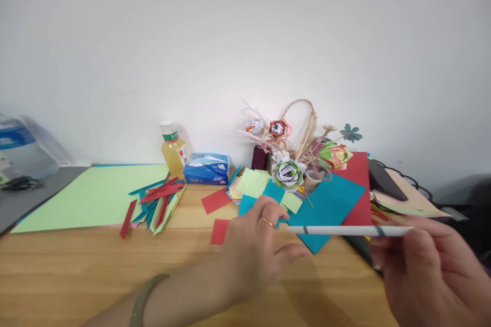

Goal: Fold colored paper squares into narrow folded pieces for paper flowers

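In my right hand (433,260) is a slim white pen-like stick (337,231) with two dark bands, held level between thumb and fingers. Its left end reaches the gap between the thumb and forefinger of my left hand (257,250). That hand has its thumb and forefinger apart, and I see nothing gripped in it; some of its fingers are hidden. A ring and a bangle (148,296) are on the left hand and wrist. Beyond the stick lie blue paper (330,204), red paper (358,184) and small red squares (217,200).
Paper flowers (287,173) stand at the back beside a blue tissue pack (207,168) and a bottle of yellow drink (173,152). Cut paper strips (161,199) lie on a green sheet (95,196). A large water bottle (26,148) is far left.
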The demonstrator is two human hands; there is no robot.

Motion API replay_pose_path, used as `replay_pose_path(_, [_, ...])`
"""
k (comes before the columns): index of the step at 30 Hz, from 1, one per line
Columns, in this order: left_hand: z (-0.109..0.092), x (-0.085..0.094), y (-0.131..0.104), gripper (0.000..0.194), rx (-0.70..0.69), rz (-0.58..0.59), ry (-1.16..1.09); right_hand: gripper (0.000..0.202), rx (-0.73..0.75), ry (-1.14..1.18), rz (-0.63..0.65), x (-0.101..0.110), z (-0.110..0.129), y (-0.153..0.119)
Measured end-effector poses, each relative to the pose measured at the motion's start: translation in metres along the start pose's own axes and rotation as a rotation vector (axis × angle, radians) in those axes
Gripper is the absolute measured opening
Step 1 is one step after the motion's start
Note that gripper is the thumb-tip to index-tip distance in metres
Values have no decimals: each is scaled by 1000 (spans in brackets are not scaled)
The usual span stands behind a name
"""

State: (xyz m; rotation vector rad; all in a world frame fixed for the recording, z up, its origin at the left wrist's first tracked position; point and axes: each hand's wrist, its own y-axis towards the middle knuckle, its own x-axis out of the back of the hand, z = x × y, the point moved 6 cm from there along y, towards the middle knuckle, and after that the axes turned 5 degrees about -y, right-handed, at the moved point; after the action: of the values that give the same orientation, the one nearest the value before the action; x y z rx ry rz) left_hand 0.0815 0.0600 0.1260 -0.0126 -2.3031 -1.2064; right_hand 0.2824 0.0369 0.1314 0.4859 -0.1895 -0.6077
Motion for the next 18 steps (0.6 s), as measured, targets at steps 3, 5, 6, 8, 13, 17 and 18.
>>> replay_pose_path(3, [-5,-7,-3,42,-23,119,-37,19,-43,66,169,-14,-13,-8])
replay_pose_path(5, [-8,-9,-8,41,-26,159,-82,20,-61,43,322,-25,-19,-14])
replay_pose_path(6, [-8,-9,-12,42,-12,159,-102,22,-68,11,417,-32,-21,-18])
replay_pose_path(8, [-11,-6,-17,43,-17,158,-138,24,-74,-57,595,-45,-20,-26])
replay_pose_path(13, [-16,20,-16,26,-213,72,130,40,-338,3,1089,-69,-20,-62])
replay_pose_path(17, [-23,14,-20,21,-633,373,354,43,-628,-11,1318,-69,-32,-89])
replay_pose_path(18, [-22,11,-22,21,-671,436,382,44,-626,-40,1332,-68,-33,-90])
